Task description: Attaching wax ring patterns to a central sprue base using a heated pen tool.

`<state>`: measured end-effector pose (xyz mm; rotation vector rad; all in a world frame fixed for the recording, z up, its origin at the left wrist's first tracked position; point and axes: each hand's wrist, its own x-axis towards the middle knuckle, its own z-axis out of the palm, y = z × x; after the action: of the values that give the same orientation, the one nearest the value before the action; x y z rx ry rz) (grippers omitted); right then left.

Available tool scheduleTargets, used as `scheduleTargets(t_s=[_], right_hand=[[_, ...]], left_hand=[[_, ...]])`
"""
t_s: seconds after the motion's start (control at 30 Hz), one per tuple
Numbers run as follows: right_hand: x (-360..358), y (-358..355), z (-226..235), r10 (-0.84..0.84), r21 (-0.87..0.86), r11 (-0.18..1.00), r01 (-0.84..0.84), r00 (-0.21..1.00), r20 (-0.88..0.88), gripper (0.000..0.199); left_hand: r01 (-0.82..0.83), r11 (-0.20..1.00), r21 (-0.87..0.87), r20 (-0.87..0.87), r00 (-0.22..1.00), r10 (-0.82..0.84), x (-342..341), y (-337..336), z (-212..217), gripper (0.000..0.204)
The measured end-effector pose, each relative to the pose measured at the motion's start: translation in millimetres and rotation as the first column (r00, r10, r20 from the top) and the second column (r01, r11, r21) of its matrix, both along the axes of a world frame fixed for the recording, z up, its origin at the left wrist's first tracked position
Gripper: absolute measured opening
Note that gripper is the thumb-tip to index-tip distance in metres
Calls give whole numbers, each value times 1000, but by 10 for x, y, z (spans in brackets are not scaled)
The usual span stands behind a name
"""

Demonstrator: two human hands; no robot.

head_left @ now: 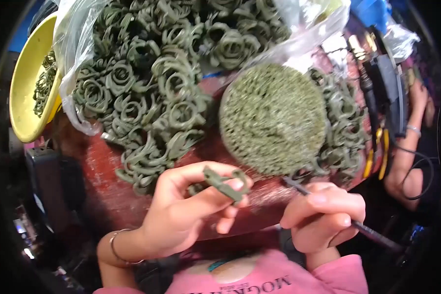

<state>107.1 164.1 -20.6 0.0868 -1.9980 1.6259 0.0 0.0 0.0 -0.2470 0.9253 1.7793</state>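
Observation:
My left hand (pixel 176 213) is raised near the table's front edge, pinching a small dark green curled piece (pixel 224 190) between thumb and fingers. One end of the piece bends into an open loop. My right hand (pixel 328 215) grips a thin dark pen-like tool (pixel 379 237), its tip pointing up and left, apart from the green piece. Just beyond the hands lies a round green disc (pixel 274 117) with a rough, pitted top. To its left spreads a large heap of similar green ring-shaped pieces (pixel 176 78); a smaller pile (pixel 345 127) lies along its right side.
Clear plastic sheeting (pixel 76 63) edges the heap on the red tabletop (pixel 103 164). At left tilts a yellow basin (pixel 24 103) with more green pieces. Yellow-handled tools (pixel 383 152) lie at the right edge, near another person's arm (pixel 402 166). A dark box (pixel 46 176) stands left.

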Motion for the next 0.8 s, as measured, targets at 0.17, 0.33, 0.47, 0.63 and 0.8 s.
scheduleTargets(t_s=[0.17, 0.33, 0.47, 0.63, 0.8], right_hand=[[-120, 520, 447, -663, 189, 739, 647, 748, 31, 35], [-278, 1399, -13, -704, 696, 541, 471, 707, 69, 17], [-363, 1320, 94, -595, 489, 765, 418, 750, 290, 22], [-210, 1015, 446, -355, 5, 931, 365, 901, 249, 34], [239, 500, 409, -468, 503, 832, 236, 785, 406, 29]], left_hand=[[-5, 993, -121, 36, 999, 9, -22, 55, 93, 15], [-8, 994, -113, 42, 999, 13, 5, 78, -34, 16], [23, 999, -37, 43, 999, -21, -33, 62, -50, 18], [22, 999, -30, 52, 998, -20, -46, 93, -24, 18], [-12, 992, -129, 9, 1000, 13, -22, 142, 7, 12]])
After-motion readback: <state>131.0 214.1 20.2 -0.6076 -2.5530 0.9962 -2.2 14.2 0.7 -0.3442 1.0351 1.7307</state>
